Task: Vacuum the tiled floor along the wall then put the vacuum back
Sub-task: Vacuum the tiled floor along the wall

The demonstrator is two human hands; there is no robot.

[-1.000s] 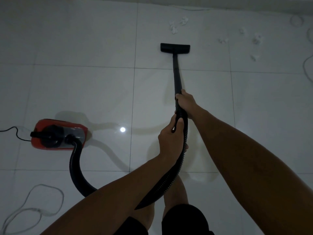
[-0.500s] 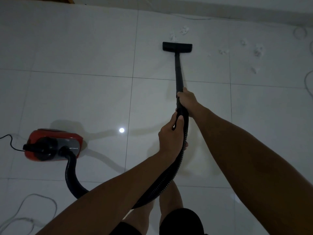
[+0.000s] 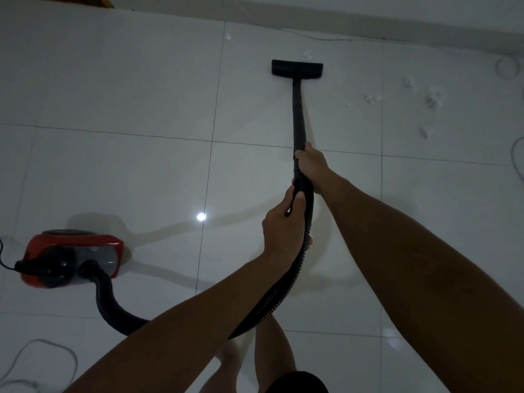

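A black vacuum wand (image 3: 298,114) runs away from me to a flat black floor head (image 3: 297,69) resting on the white tiled floor (image 3: 141,89) near the wall. My right hand (image 3: 312,163) grips the wand's lower end. Just behind it, my left hand (image 3: 283,225) grips the ribbed black hose (image 3: 283,290). The hose curves down and left to the red canister vacuum (image 3: 71,259) on the floor at the left. One white fluff scrap (image 3: 306,55) lies just beyond the head.
Several white fluff scraps (image 3: 432,99) lie on the tiles right of the head. The wall base (image 3: 368,21) runs along the top. A black power cord (image 3: 4,258) leaves the canister leftward. White cables lie at bottom left (image 3: 42,353) and the right edge (image 3: 516,154).
The floor head has been pushed forward toward the wall over the fluff ahead of it, of which one scrap still shows. The canister has drifted lower left in view. Both hands keep their grip.
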